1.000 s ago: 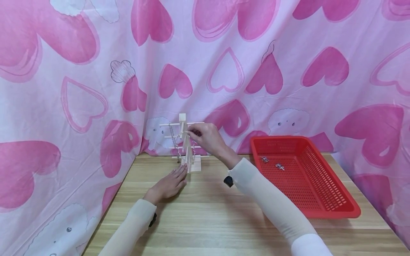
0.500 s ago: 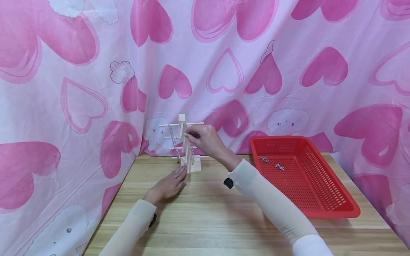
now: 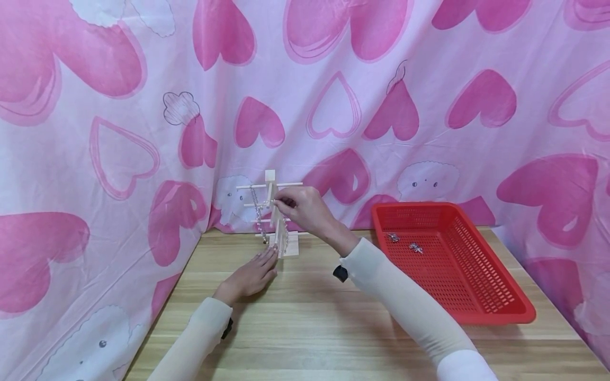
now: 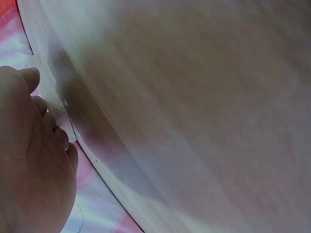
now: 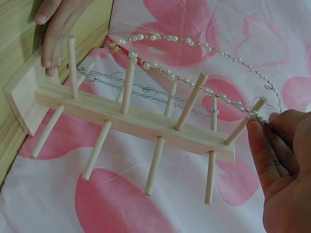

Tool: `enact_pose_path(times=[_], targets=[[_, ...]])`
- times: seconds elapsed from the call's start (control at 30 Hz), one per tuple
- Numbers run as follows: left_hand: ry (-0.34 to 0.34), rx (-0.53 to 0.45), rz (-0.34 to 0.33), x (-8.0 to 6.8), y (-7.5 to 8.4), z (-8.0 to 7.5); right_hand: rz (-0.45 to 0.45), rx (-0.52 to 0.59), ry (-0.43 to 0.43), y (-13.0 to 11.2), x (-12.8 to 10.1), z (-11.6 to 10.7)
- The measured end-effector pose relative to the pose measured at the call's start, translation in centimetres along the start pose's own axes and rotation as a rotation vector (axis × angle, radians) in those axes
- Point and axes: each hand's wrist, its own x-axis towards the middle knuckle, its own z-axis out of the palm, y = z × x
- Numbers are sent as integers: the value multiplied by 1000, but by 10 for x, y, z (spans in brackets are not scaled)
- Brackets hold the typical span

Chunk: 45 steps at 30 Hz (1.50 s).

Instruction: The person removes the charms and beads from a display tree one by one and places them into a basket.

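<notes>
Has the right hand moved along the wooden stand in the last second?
Yes, slightly: the right hand has shifted left toward the wooden stand post.

right hand (image 3: 305, 207) | edged slightly left and down | bead necklace (image 5: 194, 82) now drapes lower along stand (image 3: 278, 222)

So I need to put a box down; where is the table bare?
Bare wood lies between the left hand and the red basket, in front of both sleeves. It is crowded at the back, round the wooden stand, where the right hand pinches a bead chain.
</notes>
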Motion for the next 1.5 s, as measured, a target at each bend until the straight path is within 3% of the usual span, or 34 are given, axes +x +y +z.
enact_pose_path(times=[0.7, 1.5], targets=[[-15, -3, 18, 1, 1, -5, 24, 9, 16, 3, -1, -15], [-12, 15, 32, -2, -1, -3, 52, 35, 88, 20, -12, -53]])
